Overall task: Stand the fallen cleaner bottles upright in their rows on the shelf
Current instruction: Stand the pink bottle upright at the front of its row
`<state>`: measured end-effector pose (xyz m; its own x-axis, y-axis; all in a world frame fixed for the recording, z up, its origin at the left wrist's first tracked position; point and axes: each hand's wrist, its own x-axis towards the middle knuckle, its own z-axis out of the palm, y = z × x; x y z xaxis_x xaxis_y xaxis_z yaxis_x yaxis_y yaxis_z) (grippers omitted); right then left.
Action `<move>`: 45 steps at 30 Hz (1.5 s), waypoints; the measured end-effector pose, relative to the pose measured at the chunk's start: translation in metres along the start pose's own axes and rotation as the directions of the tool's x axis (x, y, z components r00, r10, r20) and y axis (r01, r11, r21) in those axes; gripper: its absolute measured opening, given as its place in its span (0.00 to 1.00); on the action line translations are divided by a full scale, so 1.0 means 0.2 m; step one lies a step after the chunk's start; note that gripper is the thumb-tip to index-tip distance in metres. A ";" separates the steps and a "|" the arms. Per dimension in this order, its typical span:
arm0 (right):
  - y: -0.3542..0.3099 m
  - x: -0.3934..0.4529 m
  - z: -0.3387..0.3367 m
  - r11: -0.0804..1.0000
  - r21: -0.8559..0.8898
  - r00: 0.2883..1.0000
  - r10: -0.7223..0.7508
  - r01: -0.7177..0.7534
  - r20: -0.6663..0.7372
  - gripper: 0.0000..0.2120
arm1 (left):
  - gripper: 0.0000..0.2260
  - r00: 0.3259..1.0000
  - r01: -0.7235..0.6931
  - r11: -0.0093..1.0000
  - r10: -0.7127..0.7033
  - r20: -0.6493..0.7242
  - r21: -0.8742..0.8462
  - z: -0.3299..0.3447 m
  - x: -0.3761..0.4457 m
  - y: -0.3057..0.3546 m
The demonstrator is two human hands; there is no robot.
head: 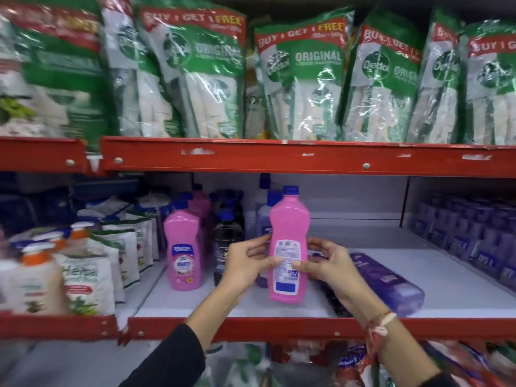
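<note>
A pink cleaner bottle (289, 230) with a blue cap stands upright near the front of the white shelf (460, 280), its back label facing me. My left hand (247, 263) grips its left side and my right hand (328, 263) grips its right side. To the left a row of pink bottles (183, 252) stands upright, with a dark bottle (226, 241) beside it. A pale purple bottle (264, 216) stands behind the held one. A purple bottle (388, 283) lies on its side to the right, and a dark bottle (335, 297) lies partly hidden under my right hand.
Purple bottles (469, 233) fill the far right of the shelf. White refill pouches (89, 277) and pump bottles (33, 277) stand at the left. Green hand-wash packs (304, 79) sit on the red shelf beam (279, 157) above. More packets show on the shelf below.
</note>
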<state>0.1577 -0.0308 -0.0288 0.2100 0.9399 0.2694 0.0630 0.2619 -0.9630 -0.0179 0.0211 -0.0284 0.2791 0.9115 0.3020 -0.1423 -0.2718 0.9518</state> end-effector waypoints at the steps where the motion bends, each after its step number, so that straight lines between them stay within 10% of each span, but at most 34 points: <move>1: 0.02 0.00 0.09 1.000 -0.013 0.999 -0.022 0.023 0.022 0.26 | 0.26 0.999 -0.025 1.000 0.026 -0.035 0.019 -0.10 -0.02 0.00; 18: 0.24 0.07 0.99 0.971 -0.210 0.994 -0.109 0.111 0.024 0.23 | 0.30 0.956 -0.017 0.988 0.061 -0.286 0.152 -0.90 -0.17 -0.14; 22: 0.32 -0.01 1.03 0.955 -0.282 0.985 -0.131 0.094 -0.115 0.21 | 0.17 0.954 -0.015 0.979 0.075 -0.291 0.203 -0.91 -0.21 -0.16; 26: 0.37 -0.03 1.09 0.963 -0.247 0.993 -0.084 0.104 0.088 0.36 | 0.03 0.957 0.011 0.983 0.042 -0.287 0.181 -0.97 -0.24 -0.17; 34: 0.34 0.05 1.09 0.977 -0.203 0.956 -0.009 0.071 0.293 0.32 | 0.28 0.984 0.053 0.966 -0.007 -0.179 0.252 -1.03 -0.21 -0.19; 45: 0.36 0.11 1.05 0.945 -0.290 0.946 -0.051 0.150 0.321 0.35 | 0.21 0.941 0.055 0.917 0.084 -0.327 0.395 -0.97 -0.24 -0.24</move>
<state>-0.0384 0.0552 -0.0930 -0.1181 0.9458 0.3026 0.3744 0.3247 -0.8685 -0.2076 0.0510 -0.0990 -0.0594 0.9361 0.3467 0.2603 -0.3207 0.9107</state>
